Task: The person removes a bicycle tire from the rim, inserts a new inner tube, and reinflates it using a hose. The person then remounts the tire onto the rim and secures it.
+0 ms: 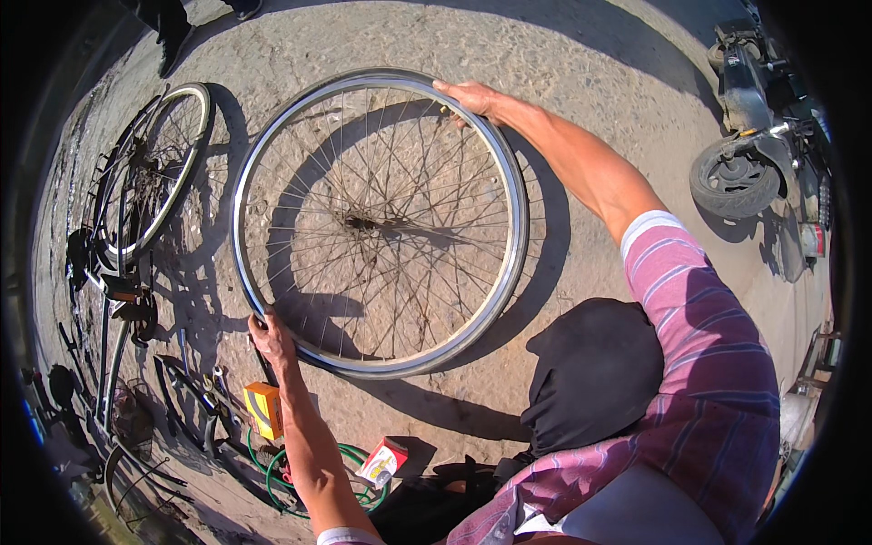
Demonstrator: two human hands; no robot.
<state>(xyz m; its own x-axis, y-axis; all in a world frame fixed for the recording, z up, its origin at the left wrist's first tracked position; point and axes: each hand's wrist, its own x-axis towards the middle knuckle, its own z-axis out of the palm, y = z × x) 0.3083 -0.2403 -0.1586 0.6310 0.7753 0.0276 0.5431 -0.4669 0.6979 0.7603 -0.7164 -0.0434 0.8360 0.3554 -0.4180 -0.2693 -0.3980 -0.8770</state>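
The left hand (pixel 274 343) has its fingers bent closely over the lower-left edge of the wheel (pixel 368 223). The right hand (pixel 472 97) pinches the wheel's upper-right edge, thumb and fingers nearly together around the tyre; how the fingertips sit underneath is hidden. The wheel fills the centre of the frame, its spokes and hub facing up, its shadow on the ground (pixel 599 263) around it. Just beside the left forearm, at lower left, stands a yellow box (pixel 263 410); a green hose (pixel 273 474) and a red-and-white box (pixel 382 461) lie at bottom centre. A bicycle (pixel 107 350) lies along the left side, a motorbike (pixel 747 95) stands at upper right, and another person's shoe (pixel 173 50) shows at upper left.
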